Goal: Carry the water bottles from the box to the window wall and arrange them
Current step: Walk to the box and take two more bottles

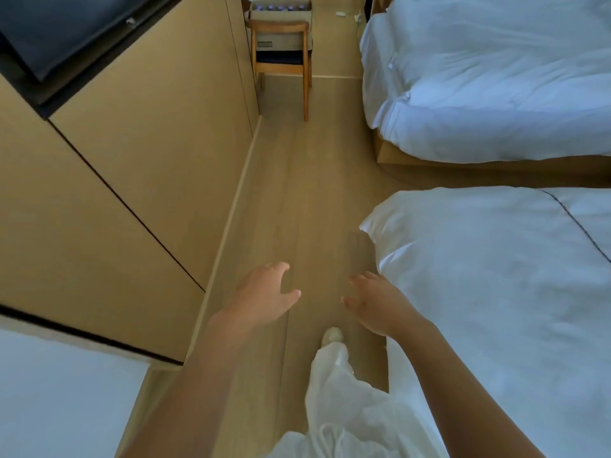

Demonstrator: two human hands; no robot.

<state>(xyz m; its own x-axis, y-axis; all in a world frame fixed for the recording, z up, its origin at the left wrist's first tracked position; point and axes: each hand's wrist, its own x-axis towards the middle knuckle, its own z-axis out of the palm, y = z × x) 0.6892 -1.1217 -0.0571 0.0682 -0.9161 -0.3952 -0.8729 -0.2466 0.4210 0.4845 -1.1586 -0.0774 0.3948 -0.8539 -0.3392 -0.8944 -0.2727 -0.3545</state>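
Your left hand (264, 292) and right hand (373, 300) reach out side by side over the floor (297, 193), apart, fingers loosely spread and holding nothing. The box (280, 11) of bottles (280, 8) sits on the chair (281, 57) at twelve o'clock, well ahead, with beds (496, 77) at two and four.

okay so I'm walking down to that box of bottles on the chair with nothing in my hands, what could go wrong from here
1. The box sits on the chair seat behind the backrest; lifting bottles out over that rail could be awkward and may shift the box.
2. The aisle between the wall panels and the beds is narrow, so a foot could catch a bed corner.
3. Both hands, left and right, are open and free; overloading them risks dropping a bottle.
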